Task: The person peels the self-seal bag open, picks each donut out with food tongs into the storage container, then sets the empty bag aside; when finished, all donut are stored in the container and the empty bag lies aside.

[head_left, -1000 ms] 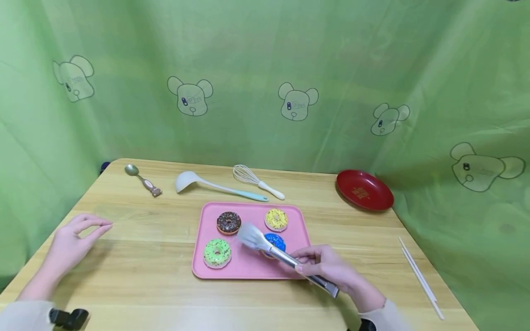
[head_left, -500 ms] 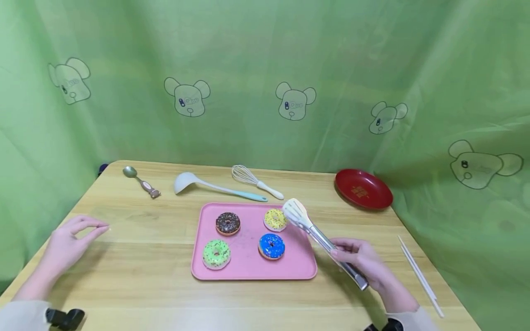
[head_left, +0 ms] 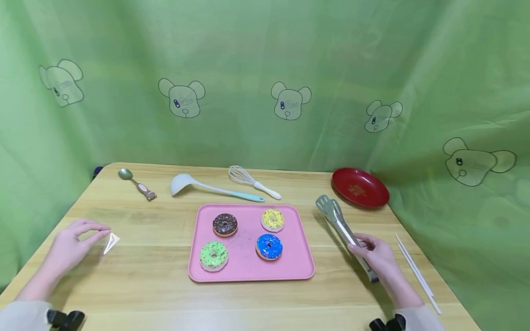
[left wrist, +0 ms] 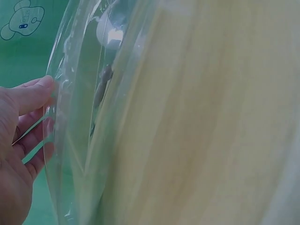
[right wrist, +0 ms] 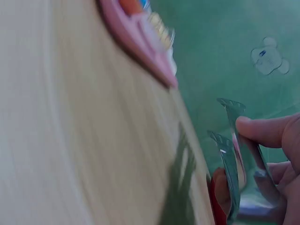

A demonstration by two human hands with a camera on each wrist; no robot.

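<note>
table point(head_left: 145, 257): light wood | backdrop point(head_left: 265, 55): green cloth, bear prints | floor: seemingly hidden

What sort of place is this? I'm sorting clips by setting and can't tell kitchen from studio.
Probably a staged recording set, not a kitchen: a green bear-print cloth backdrop surrounds a wooden table, where toy-like doughnuts sit on a pink tray among neatly laid-out utensils.

- A green cloth backdrop point(head_left: 265, 69) hangs in soft folds from 9 round through 12 to 3 o'clock, printed with outlined bear heads point(head_left: 290, 101).
- A light wooden table point(head_left: 157, 285) with a pale grain fills the lower half, its far corners rounded.
- The light is even and soft, and shadows are faint.
</note>
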